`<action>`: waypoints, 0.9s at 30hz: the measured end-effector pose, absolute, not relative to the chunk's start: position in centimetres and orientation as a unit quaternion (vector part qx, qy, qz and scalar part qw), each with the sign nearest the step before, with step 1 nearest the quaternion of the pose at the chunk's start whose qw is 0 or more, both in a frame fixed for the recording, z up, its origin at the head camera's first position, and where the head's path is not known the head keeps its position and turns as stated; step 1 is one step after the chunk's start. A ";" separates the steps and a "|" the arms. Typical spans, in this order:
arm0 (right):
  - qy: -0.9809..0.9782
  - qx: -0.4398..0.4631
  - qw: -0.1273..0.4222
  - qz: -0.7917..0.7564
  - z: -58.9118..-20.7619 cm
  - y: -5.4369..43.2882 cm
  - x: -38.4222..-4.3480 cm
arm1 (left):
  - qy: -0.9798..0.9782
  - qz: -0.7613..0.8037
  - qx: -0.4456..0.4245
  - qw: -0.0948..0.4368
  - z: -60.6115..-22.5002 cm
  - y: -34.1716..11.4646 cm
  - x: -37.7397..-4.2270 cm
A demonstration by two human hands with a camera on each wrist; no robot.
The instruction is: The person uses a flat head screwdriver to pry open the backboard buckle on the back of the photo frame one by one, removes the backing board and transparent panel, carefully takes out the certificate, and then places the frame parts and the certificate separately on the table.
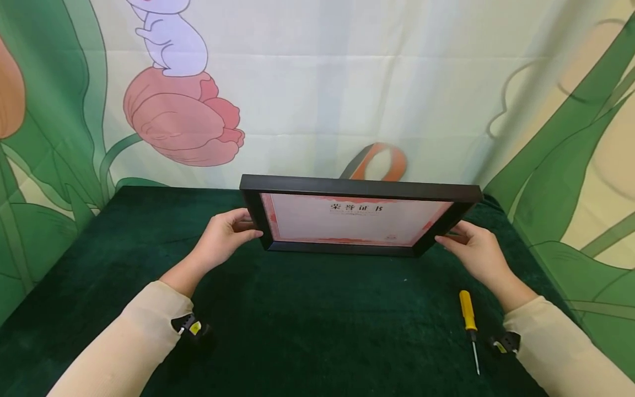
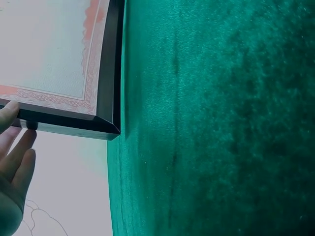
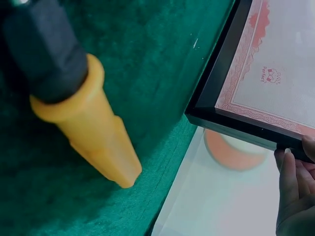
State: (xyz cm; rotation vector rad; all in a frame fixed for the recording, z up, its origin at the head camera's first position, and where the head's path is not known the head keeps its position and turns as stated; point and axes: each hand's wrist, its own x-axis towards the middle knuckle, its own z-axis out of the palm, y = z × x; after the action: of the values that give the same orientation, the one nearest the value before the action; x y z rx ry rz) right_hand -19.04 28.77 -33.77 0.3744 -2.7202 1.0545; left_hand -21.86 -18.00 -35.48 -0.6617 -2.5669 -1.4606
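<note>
A black picture frame (image 1: 362,188) with a red-bordered certificate (image 1: 357,220) inside stands tilted upright near the back of the table, its front facing me. My left hand (image 1: 225,234) grips its left side, thumb on the front and fingers behind the edge; the left wrist view shows this at the frame's side (image 2: 74,129). On the opposite side my right hand (image 1: 473,248) pinches the frame in the same way, thumb in front. In the right wrist view the frame's lower corner (image 3: 202,105) shows close to the green cloth.
A screwdriver (image 1: 467,311) with a yellow handle lies on the dark green cloth (image 1: 317,325), left of my right forearm. Behind the table hangs a printed curtain (image 1: 278,110) with flowers and a white animal. An orange and grey loop shape (image 1: 392,160) shows above the frame.
</note>
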 end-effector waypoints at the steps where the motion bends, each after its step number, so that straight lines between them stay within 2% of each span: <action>1: -0.920 0.127 0.101 0.358 -33.8 28.8 -19.0 | -0.847 -0.481 -0.219 0.060 -35.5 -18.0 -21.9; 14: -0.921 0.132 0.125 0.346 -34.1 28.6 -19.2 | -0.860 -0.444 -0.229 0.099 -35.8 -17.8 -21.6; 27: -0.918 0.141 0.120 0.351 -34.3 28.6 -19.3 | -0.880 -0.415 -0.216 0.088 -35.8 -17.4 -21.5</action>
State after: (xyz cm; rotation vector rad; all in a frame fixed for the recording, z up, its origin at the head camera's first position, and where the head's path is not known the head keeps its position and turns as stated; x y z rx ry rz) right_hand -19.25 28.59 -34.32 0.4115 -2.6830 1.0263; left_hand -21.50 -17.38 -35.75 -0.6428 -2.6178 -1.2346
